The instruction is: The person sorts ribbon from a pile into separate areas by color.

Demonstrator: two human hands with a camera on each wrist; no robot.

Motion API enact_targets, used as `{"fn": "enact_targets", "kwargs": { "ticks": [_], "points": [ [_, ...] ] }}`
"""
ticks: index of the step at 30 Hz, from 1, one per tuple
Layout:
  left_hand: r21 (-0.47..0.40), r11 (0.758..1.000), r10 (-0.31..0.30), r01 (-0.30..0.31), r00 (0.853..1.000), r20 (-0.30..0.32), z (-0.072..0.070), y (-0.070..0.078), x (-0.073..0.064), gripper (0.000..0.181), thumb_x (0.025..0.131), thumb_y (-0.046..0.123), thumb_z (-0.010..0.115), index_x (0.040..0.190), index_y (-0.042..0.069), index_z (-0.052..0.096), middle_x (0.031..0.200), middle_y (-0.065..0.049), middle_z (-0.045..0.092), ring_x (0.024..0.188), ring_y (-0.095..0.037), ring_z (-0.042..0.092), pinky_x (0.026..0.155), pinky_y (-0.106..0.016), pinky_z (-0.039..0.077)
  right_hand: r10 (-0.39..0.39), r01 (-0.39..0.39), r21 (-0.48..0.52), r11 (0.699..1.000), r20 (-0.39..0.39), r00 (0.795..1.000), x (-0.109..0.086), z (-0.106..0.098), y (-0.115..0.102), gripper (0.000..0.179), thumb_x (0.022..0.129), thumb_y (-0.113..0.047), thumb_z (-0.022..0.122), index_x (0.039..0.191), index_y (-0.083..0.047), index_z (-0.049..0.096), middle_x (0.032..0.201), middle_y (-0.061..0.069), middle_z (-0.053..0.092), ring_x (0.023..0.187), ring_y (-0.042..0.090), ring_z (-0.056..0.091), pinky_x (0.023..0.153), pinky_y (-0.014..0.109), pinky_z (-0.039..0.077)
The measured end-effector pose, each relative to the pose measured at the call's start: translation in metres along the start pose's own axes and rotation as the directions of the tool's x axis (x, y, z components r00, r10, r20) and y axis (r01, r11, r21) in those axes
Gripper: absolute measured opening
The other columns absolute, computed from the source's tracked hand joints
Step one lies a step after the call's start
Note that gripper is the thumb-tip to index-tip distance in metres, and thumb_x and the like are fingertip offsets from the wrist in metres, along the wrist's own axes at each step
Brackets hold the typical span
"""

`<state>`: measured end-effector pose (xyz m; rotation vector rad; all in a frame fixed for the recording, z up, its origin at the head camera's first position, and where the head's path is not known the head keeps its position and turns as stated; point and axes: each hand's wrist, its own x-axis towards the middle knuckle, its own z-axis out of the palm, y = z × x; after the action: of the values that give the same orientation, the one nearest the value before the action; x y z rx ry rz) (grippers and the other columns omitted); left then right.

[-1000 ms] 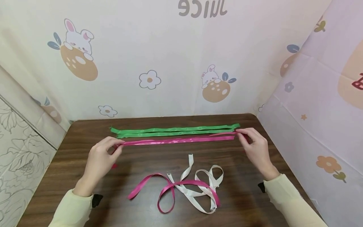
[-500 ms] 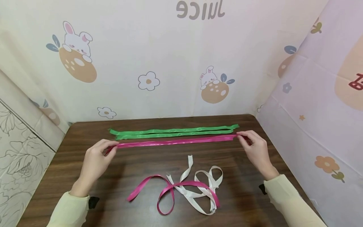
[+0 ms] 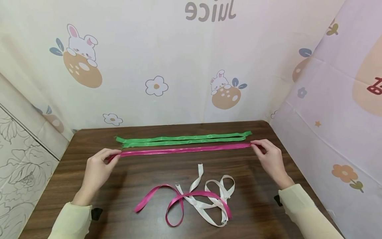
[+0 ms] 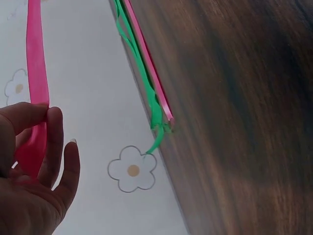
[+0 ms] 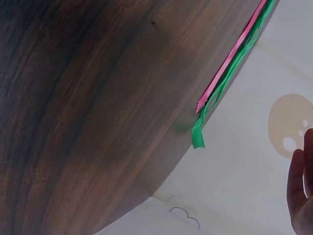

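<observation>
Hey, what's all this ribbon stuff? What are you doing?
Somebody is holding a pink ribbon nearly straight between the fingers of their left hand and right hand. Near the back edge of the table lie green strips, with a pink strip alongside them. Closer to the person, a white ribbon sits in a loose, loopy heap, with a curly pink piece lying across it. Neither hand is touching that heap.

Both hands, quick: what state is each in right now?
Left hand: closed, pinching the pink satin ribbon.
Right hand: closed, pinching the same pink satin ribbon.
</observation>
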<state>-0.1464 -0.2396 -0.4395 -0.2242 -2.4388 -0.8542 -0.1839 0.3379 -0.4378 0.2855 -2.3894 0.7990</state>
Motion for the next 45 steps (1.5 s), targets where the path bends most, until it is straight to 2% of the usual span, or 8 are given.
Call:
{"fn": "enact_targets", "kwargs": {
  "ticks": [4,10,21,28,31,38,41,45],
  "points": [
    [-0.001,1.000,-0.025,0.025,1.000,0.005,0.000,-0.006,-0.001,0.015,0.084,0.000,0.082,0.098,0.006,0.080,0.091,-0.008,0.077,0.077,0.014,0.051,0.069,0.000,0.039,0.015,-0.015,-0.013,1.000,0.014,1.000,0.000,0.001,0.006,0.016,0.087,0.000,0.079,0.102,-0.006,0.079,0.094,0.009,0.075,0.084,-0.016,0.050,0.076,-0.001,0.037],
    [-0.011,0.997,-0.081,0.081,0.996,0.036,0.000,-0.011,-0.004,0.014,0.085,0.003,0.082,0.098,0.006,0.080,0.093,-0.011,0.078,0.076,0.014,0.050,0.067,-0.001,0.039,0.049,-0.047,-0.040,0.998,0.061,0.997,-0.001,0.002,0.014,0.014,0.091,-0.003,0.077,0.105,-0.005,0.078,0.098,0.011,0.075,0.092,-0.019,0.050,0.082,-0.004,0.036],
    [-0.006,0.988,-0.153,0.155,0.982,0.108,0.003,-0.023,-0.001,0.015,0.085,0.009,0.083,0.100,0.007,0.080,0.094,-0.013,0.079,0.074,0.012,0.052,0.065,-0.003,0.039,0.110,-0.098,-0.101,0.990,0.121,0.986,-0.003,0.006,0.026,0.015,0.092,-0.009,0.077,0.107,-0.005,0.077,0.099,0.012,0.074,0.085,-0.007,0.051,0.074,0.001,0.036],
    [0.002,0.979,-0.202,0.205,0.964,0.170,0.006,-0.030,0.002,0.018,0.087,0.015,0.083,0.103,0.006,0.080,0.097,-0.014,0.080,0.075,0.009,0.055,0.065,-0.006,0.042,0.153,-0.134,-0.116,0.984,0.172,0.973,-0.001,0.013,0.030,0.013,0.092,-0.013,0.078,0.103,-0.007,0.078,0.094,0.011,0.074,0.080,0.012,0.057,0.069,0.008,0.039],
    [0.014,0.975,-0.221,0.223,0.956,0.194,0.008,-0.033,0.003,0.020,0.088,0.017,0.082,0.104,0.006,0.080,0.099,-0.016,0.079,0.077,0.002,0.058,0.065,-0.010,0.044,0.177,-0.153,-0.133,0.979,0.193,0.965,0.000,0.016,0.033,0.011,0.093,-0.015,0.078,0.101,-0.008,0.078,0.092,0.010,0.073,0.078,0.014,0.056,0.068,0.014,0.041],
    [0.044,0.966,-0.257,0.254,0.937,0.235,0.015,-0.044,0.002,0.021,0.091,0.018,0.080,0.107,0.004,0.079,0.106,-0.021,0.078,0.091,-0.031,0.071,0.069,-0.019,0.048,0.205,-0.171,-0.148,0.974,0.266,0.942,0.001,0.026,0.040,0.011,0.095,-0.011,0.073,0.104,-0.004,0.077,0.100,0.016,0.074,0.085,0.026,0.063,0.072,0.030,0.049],
    [0.064,0.962,-0.272,0.264,0.930,0.248,0.018,-0.048,0.002,0.020,0.091,0.017,0.079,0.107,0.004,0.079,0.107,-0.022,0.078,0.092,-0.033,0.071,0.069,-0.022,0.049,0.222,-0.185,-0.150,0.971,0.297,0.929,0.001,0.031,0.043,0.013,0.096,-0.009,0.072,0.106,-0.002,0.076,0.103,0.019,0.074,0.087,0.027,0.065,0.073,0.030,0.051],
    [0.077,0.960,-0.279,0.268,0.927,0.252,0.023,-0.054,0.002,0.017,0.090,0.016,0.080,0.103,0.005,0.080,0.104,-0.021,0.078,0.085,-0.028,0.069,0.066,-0.023,0.048,0.249,-0.210,-0.152,0.966,0.318,0.915,0.001,0.035,0.047,0.013,0.096,-0.010,0.072,0.105,-0.002,0.076,0.102,0.019,0.075,0.087,0.027,0.065,0.073,0.030,0.052]
  ]
}}
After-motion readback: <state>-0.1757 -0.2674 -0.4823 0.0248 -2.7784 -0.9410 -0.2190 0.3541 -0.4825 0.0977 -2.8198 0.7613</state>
